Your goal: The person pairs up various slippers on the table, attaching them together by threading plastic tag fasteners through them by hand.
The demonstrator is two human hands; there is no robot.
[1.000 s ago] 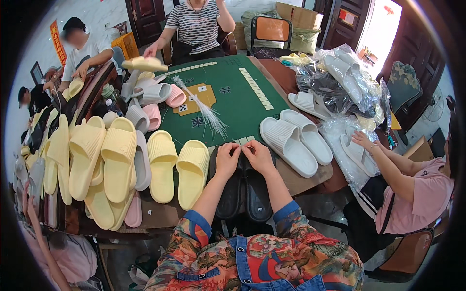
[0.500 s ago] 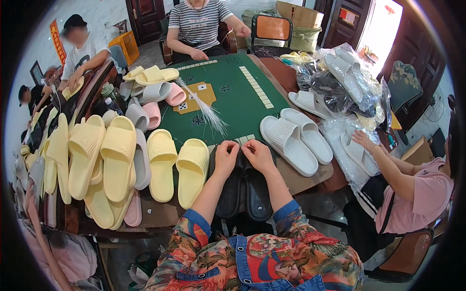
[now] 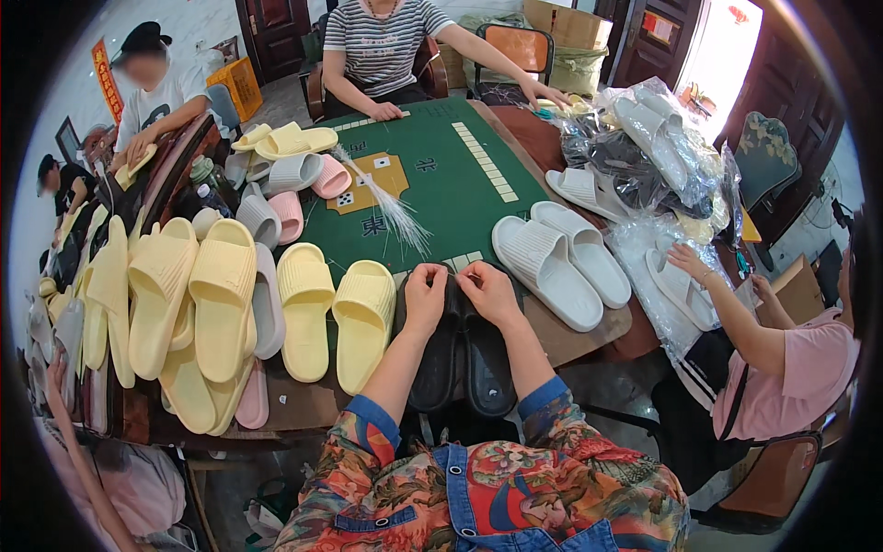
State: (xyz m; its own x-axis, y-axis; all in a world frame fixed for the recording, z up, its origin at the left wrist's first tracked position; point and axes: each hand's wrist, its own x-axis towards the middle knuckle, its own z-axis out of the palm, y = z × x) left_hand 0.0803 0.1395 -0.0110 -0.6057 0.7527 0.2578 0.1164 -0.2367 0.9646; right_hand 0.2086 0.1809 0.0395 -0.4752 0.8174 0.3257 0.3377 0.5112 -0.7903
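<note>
Black slippers [image 3: 460,354], a pair, lie side by side under my wrists at the table's near edge, toes towards the green mat [image 3: 441,179]. My left hand [image 3: 425,296] & right hand [image 3: 487,291] meet above the toes, fingers pinched nearly closed on sth tiny; can't tell what. Risk: it slips out, since the pinch is only fingertips. My forearms hide the slippers' middles. Yellow slippers [image 3: 336,317] just to the left.

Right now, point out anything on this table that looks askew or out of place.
The yellow slippers at the left lie heaped and overlapping, some hanging over the table edge. A bundle of white plastic ties fans loosely across the green mat. Nothing looks damaged or spilled.
</note>
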